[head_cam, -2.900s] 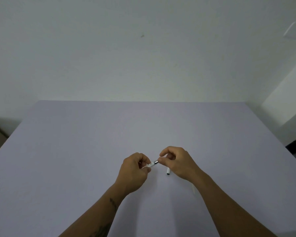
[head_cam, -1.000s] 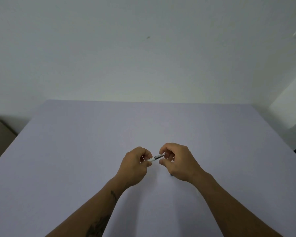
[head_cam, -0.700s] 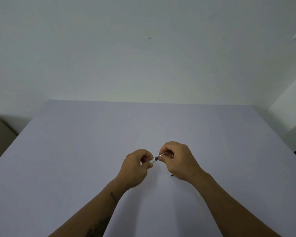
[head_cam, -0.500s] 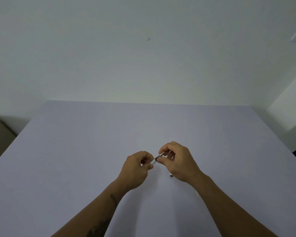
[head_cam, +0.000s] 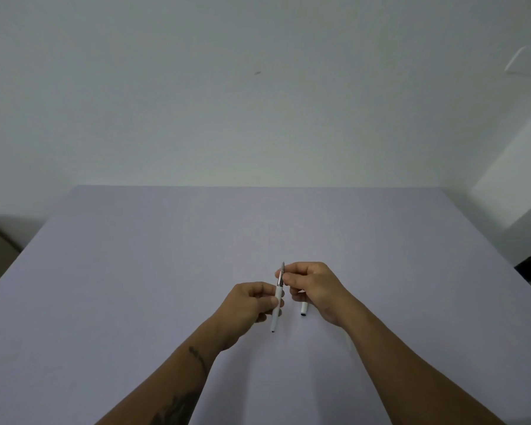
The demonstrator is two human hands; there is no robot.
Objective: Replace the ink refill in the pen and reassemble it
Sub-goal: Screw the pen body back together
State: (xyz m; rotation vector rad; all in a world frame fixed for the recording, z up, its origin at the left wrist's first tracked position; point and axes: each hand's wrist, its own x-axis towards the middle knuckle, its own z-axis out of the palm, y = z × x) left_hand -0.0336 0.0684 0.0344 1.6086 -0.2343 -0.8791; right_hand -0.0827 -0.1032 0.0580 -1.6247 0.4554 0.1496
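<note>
Left hand (head_cam: 252, 305) is curled around a white pen (head_cam: 277, 305), thumb and fingers pinching the barrel near its middle. That pen stands nearly upright, leaning slightly to the right, with its silver metal front section and tip pointing up and away and its rear end hanging low, just above the pale surface (head_cam: 135, 286); whether that end touches the surface cannot be told. Right hand (head_cam: 314, 286) sits just beside it, fingers bent inward, its fingertips (head_cam: 281, 276) meeting the metal section near the tip, so both hands have hold of the same pen. A second white piece, a short tube with a dark end (head_cam: 303, 308), shows below the right hand's fingers; it looks tucked against the palm side, though the hand hides most of it, and whether it is gripped or lying on the surface cannot be told. Both forearms reach in from the bottom edge, the left one bearing a dark tattoo (head_cam: 198, 357). Hands and pen sit near the middle of the surface, towards the person. Behind the surface rises a plain white wall (head_cam: 258, 118).
</note>
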